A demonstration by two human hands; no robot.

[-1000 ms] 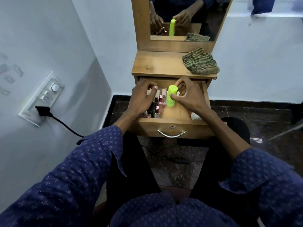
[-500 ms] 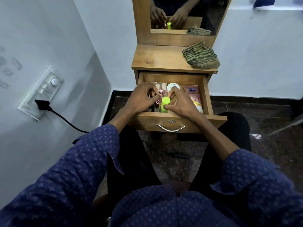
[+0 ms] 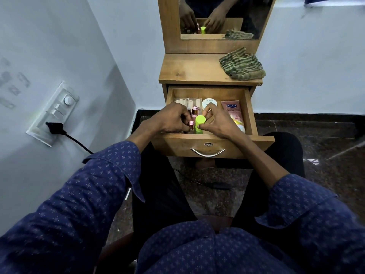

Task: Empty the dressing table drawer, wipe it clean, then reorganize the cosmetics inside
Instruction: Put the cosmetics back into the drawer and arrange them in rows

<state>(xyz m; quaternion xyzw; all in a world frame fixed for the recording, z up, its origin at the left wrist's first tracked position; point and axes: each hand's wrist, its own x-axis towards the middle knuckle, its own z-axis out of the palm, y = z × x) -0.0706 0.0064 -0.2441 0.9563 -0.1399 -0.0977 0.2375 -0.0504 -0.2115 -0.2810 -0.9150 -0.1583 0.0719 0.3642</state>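
Drawer (image 3: 249,107) stands pulled out at centre frame, its front panel and handle (image 3: 207,153) toward the viewer. Right hand (image 3: 219,121) holds the green bottle (image 3: 199,124) upright near the drawer's front wall, thumb and fingers (image 3: 207,110) curled narrowly round its cap. Left hand (image 3: 169,120), just left of it, pinches a small pink-capped bottle (image 3: 191,123); the two bottles stand almost touching. Open room shows along the drawer's right side, where a pink tube (image 3: 234,112) lies against the side wall, and at the rear, where a white round jar (image 3: 209,102) and a clear case (image 3: 185,101) sit. The counter (image 3: 187,72) above carries a striped cloth (image 3: 242,64) at its right edge. Items beneath both hands are hidden; jar lettering is too small to read. The mirror (image 3: 252,16), cut off at the top edge, reflects the hands
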